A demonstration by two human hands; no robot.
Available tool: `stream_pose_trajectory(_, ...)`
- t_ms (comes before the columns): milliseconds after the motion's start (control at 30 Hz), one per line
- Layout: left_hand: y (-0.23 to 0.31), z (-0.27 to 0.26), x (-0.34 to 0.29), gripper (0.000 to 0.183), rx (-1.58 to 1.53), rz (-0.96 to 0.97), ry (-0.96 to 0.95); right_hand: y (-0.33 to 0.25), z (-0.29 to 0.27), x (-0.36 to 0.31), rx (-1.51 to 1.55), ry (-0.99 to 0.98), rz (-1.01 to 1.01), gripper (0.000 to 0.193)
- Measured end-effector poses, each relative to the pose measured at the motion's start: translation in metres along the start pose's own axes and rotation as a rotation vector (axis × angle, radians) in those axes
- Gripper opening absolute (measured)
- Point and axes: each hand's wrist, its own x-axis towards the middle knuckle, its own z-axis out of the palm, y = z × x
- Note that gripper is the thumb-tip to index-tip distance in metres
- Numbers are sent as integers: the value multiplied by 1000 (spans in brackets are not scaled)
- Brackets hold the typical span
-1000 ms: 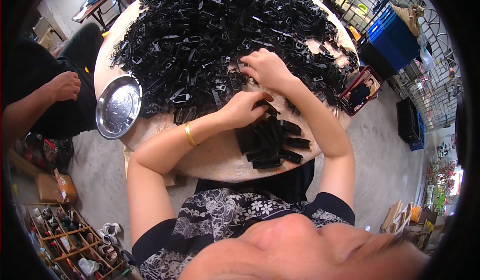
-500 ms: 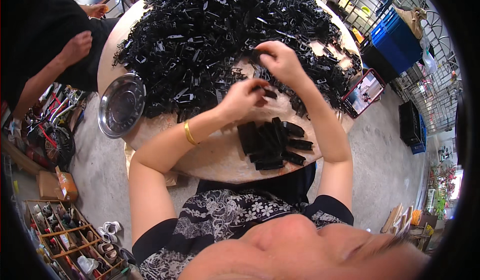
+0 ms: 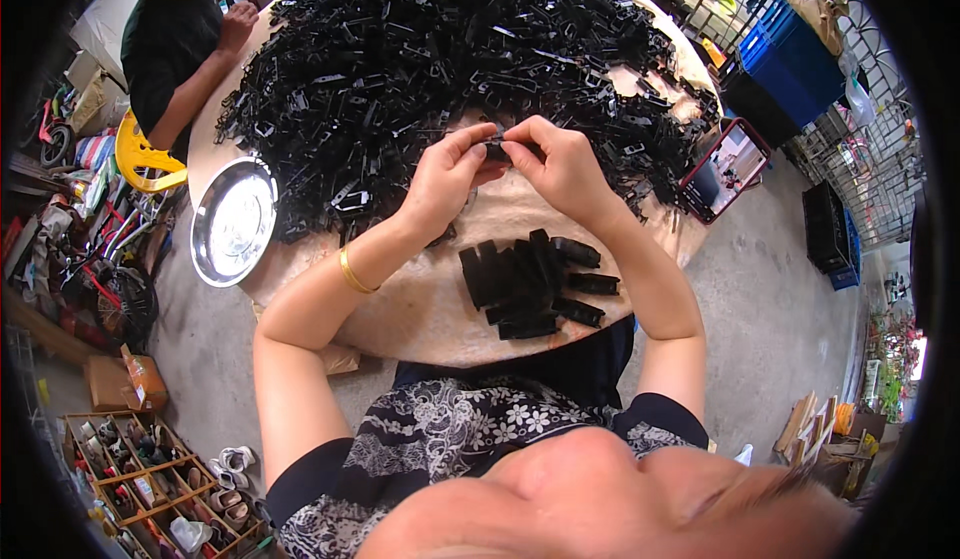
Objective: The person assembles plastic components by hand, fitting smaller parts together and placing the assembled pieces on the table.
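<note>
My left hand and my right hand meet over the near edge of a big heap of small black plastic parts. Both hands are closed, with a small black plastic part pinched between their fingertips; my fingers cover much of it. A cluster of black block-shaped pieces lies on the round table between my forearms, close to the table's near edge. Several of these pieces stand side by side, and others fan out to the right.
A shiny metal plate sits at the table's left edge. On the right edge a phone is propped up. Another person's arm rests at the far left. Blue crates stand beyond the phone; a shoe rack stands lower left.
My right hand has come back from the heap to my left hand, and their fingertips now meet on a small part. The other person has shifted farther away, uncovering a yellow stool.
</note>
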Motion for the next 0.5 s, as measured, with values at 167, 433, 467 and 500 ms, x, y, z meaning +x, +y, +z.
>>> stream_pose_trajectory(167, -1, -5, 2, 38, 146, 79, -76, 5, 8, -3, 9, 102, -97, 16)
stream_pose_trajectory(433, 9, -6, 1, 41, 106, 101, -131, -16, -14, 0, -423, 12, 167, 31)
stream_pose_trajectory(467, 12, -4, 1, 42, 66, 97, -158, -10, -16, -1, -425, 16, 169, 31)
stream_pose_trajectory(500, 15, -3, 1, 42, 67, 97, -164, -1, -17, -1, -63, -38, 204, 29)
